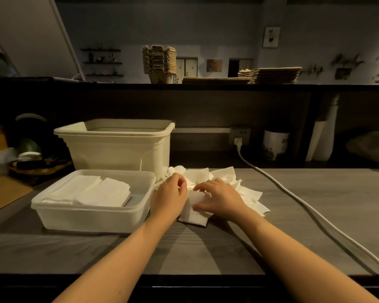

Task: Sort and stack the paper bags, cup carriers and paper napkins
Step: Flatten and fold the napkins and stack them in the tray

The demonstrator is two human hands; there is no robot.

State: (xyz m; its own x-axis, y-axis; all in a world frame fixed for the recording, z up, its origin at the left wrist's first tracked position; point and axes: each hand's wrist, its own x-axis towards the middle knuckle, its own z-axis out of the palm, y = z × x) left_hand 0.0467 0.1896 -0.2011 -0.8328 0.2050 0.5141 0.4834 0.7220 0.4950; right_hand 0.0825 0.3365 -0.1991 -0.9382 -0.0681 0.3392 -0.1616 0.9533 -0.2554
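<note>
The left hand [170,193] has its fingers curled, pinching the upper edge of a folded napkin [195,217]. The right hand [219,200] grips the same napkin from the other side, fingers on top and thumb at its near edge. The napkin's lower corner lies on the grey counter [315,226].

Just behind and right of the hands, the loose napkins [247,193] spread in an untidy white pile. To the left, touching nothing the hands hold, a shallow tub [92,217] contains 2 side-by-side stacks of sorted napkins [92,191]. A deep tub [118,147] stands right behind it. A white cable [293,200] runs from a wall socket across the counter on the right.

On the dark shelf [206,86] above, the cup carriers [159,62] stand nested in 1 tall stack, with the paper bags [274,74] lying flat in piles to their right.
</note>
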